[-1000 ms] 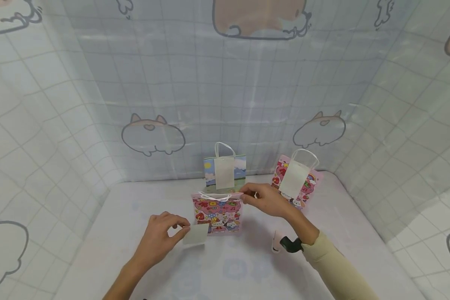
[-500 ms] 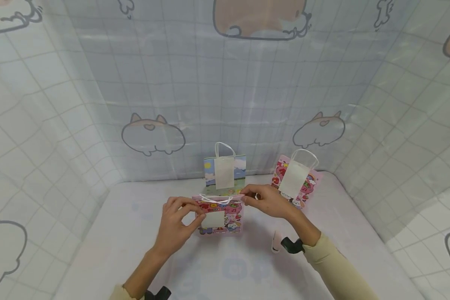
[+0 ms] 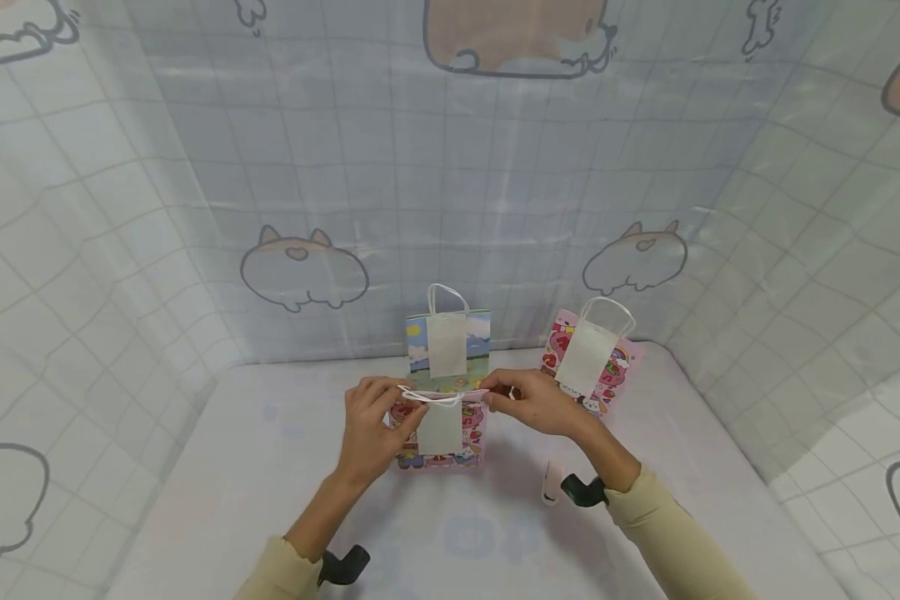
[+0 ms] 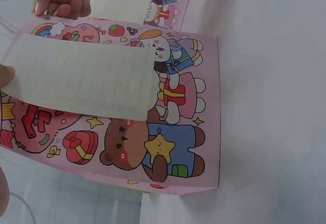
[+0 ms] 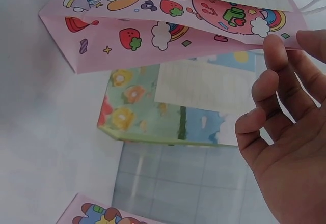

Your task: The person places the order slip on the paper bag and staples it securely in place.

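A pink cartoon gift bag (image 3: 476,433) with white cord handles (image 3: 442,402) stands in the middle of the table. Against its front, just below the handles, lies a white sheet of lined paper (image 3: 441,432), long side upright. My left hand (image 3: 371,429) pinches this sheet near its upper left corner; in the left wrist view the thumb presses on the top end of the paper (image 4: 86,74). With thumb and fingertips my right hand (image 3: 528,402) grips the bag's top right edge. The right wrist view shows that hand (image 5: 290,127) from the palm side.
Behind stands a landscape-print bag (image 3: 480,333) with a white sheet (image 3: 447,346) on its front. Another pink bag (image 3: 621,371), also bearing a sheet (image 3: 587,358), leans at the back right. A small pale pink object (image 3: 552,483) lies near my right wrist.
My left hand has moved right and up, bringing the lined paper from beside the bag onto its front and turning it upright. My right hand has stayed at the bag's edge.
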Action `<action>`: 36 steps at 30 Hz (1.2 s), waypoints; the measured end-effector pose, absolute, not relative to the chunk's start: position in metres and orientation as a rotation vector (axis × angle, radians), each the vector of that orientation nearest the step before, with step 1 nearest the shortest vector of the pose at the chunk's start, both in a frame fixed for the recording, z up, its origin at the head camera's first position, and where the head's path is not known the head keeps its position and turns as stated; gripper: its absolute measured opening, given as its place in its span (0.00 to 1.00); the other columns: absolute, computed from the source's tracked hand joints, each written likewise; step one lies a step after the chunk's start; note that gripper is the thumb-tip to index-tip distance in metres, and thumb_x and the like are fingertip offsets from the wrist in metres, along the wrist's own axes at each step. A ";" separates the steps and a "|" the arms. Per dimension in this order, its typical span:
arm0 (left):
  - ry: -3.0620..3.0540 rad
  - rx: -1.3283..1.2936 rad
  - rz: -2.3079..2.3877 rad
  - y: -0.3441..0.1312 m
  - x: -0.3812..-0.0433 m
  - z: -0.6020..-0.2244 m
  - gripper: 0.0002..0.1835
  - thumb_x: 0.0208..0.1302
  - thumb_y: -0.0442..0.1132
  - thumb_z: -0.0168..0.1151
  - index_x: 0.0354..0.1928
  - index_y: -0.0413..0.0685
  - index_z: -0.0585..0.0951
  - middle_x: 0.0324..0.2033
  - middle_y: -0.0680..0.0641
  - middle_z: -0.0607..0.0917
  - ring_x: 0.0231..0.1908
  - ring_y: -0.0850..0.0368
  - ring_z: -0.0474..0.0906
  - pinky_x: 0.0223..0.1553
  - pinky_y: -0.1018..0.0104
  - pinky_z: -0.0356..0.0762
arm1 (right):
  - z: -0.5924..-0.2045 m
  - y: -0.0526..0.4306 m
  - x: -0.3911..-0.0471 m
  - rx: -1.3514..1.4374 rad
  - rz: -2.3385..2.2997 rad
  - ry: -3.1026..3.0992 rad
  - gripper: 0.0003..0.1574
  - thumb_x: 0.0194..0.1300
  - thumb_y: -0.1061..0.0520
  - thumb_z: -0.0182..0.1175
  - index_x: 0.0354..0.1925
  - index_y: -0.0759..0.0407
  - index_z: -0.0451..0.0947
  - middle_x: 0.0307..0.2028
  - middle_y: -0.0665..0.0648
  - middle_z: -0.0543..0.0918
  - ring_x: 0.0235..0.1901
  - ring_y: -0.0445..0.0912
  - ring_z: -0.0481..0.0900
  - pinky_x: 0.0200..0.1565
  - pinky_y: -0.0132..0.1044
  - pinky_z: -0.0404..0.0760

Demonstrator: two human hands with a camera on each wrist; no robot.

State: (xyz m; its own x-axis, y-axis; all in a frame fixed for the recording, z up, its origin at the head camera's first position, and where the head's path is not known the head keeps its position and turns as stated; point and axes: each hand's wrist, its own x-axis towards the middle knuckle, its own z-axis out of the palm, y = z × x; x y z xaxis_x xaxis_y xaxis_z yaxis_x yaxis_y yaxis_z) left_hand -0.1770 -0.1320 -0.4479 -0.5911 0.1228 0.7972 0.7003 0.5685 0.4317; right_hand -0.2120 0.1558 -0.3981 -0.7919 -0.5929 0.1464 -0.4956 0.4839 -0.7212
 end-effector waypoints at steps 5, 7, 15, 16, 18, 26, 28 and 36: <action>-2.030 -0.638 -0.996 -0.130 -0.182 -0.452 0.12 0.49 0.38 0.81 0.30 0.50 0.84 0.38 0.52 0.86 0.44 0.53 0.76 0.47 0.51 0.59 | -0.399 0.157 -0.212 -0.955 -1.201 2.606 0.09 0.73 0.45 0.59 0.48 0.41 0.82 0.32 0.44 0.82 0.32 0.44 0.76 0.31 0.35 0.73; -2.029 -0.632 -0.997 -0.129 -0.183 -0.453 0.12 0.49 0.38 0.81 0.29 0.50 0.83 0.37 0.51 0.86 0.43 0.53 0.77 0.47 0.52 0.59 | -0.399 0.157 -0.211 -0.954 -1.201 2.610 0.09 0.73 0.45 0.59 0.48 0.41 0.82 0.33 0.44 0.82 0.32 0.44 0.76 0.31 0.35 0.74; -1.987 -0.617 -1.012 -0.128 -0.185 -0.457 0.13 0.47 0.36 0.81 0.28 0.49 0.82 0.35 0.52 0.86 0.40 0.53 0.77 0.46 0.54 0.58 | -0.400 0.157 -0.211 -0.934 -1.203 2.614 0.09 0.73 0.45 0.59 0.48 0.40 0.82 0.33 0.44 0.82 0.33 0.47 0.77 0.31 0.35 0.74; -1.977 -0.616 -1.012 -0.128 -0.185 -0.458 0.13 0.47 0.36 0.81 0.28 0.49 0.82 0.35 0.52 0.86 0.40 0.53 0.77 0.45 0.54 0.57 | -0.399 0.157 -0.211 -0.930 -1.205 2.612 0.09 0.73 0.44 0.59 0.48 0.40 0.82 0.33 0.44 0.82 0.33 0.47 0.77 0.31 0.35 0.74; -1.957 -0.617 -1.015 -0.128 -0.185 -0.459 0.13 0.47 0.36 0.81 0.28 0.49 0.82 0.35 0.52 0.86 0.40 0.54 0.77 0.45 0.56 0.57 | -0.399 0.156 -0.211 -0.928 -1.208 2.609 0.09 0.73 0.44 0.59 0.48 0.40 0.82 0.33 0.45 0.82 0.33 0.47 0.77 0.31 0.35 0.74; -1.942 -0.604 -1.053 -0.125 -0.186 -0.461 0.16 0.47 0.33 0.81 0.33 0.48 0.80 0.33 0.53 0.86 0.40 0.54 0.77 0.45 0.57 0.57 | -0.402 0.157 -0.214 -0.956 -1.219 2.597 0.10 0.74 0.43 0.58 0.48 0.41 0.82 0.34 0.55 0.84 0.33 0.53 0.77 0.30 0.34 0.72; -1.949 -0.600 -1.058 -0.124 -0.185 -0.460 0.16 0.47 0.33 0.81 0.33 0.48 0.80 0.32 0.53 0.85 0.39 0.54 0.77 0.45 0.57 0.57 | -0.402 0.157 -0.214 -0.959 -1.217 2.601 0.10 0.74 0.43 0.58 0.48 0.40 0.82 0.33 0.54 0.84 0.32 0.53 0.77 0.30 0.34 0.72; -1.978 -0.585 -1.088 -0.123 -0.184 -0.458 0.16 0.48 0.36 0.81 0.33 0.49 0.79 0.28 0.54 0.84 0.38 0.55 0.76 0.46 0.55 0.57 | -0.401 0.157 -0.213 -0.937 -1.229 2.594 0.09 0.73 0.43 0.59 0.46 0.41 0.83 0.32 0.49 0.82 0.32 0.50 0.76 0.30 0.35 0.72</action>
